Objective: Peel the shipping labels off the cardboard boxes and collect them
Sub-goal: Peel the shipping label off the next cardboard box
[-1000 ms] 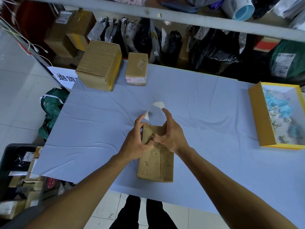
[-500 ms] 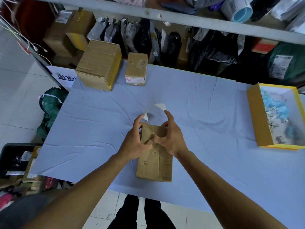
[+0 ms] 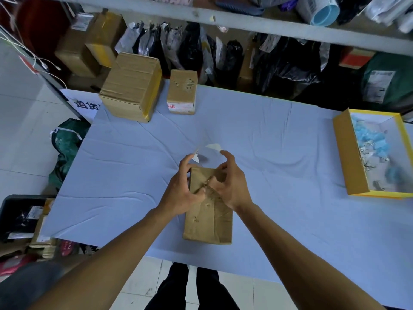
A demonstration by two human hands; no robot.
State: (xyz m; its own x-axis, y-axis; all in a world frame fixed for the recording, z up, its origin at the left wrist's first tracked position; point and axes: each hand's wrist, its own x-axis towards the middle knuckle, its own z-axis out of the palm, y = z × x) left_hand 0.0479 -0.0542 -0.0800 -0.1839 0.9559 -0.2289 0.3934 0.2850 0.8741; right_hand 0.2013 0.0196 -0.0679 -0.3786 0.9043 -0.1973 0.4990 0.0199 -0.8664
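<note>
Box (image 3: 207,218) near the table edge is gripped by both hands, left hand (image 3: 182,191) and right hand (image 3: 230,186); its peeled label (image 3: 210,148) cannot be read.

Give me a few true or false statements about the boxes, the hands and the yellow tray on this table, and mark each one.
1. Both hands are on the brown box nearest the person. True: the left hand and the right hand meet at the far end of the brown box.
2. The yellow tray is empty. False: the yellow tray holds a heap of blue and white scraps.
3. Two more cardboard boxes stand at the far left of the table. True: a large box and a small box.
4. The small box lies on top of the large one. False: they stand side by side, apart.
5. The table is bare wood. False: a light blue cloth covers it.
</note>
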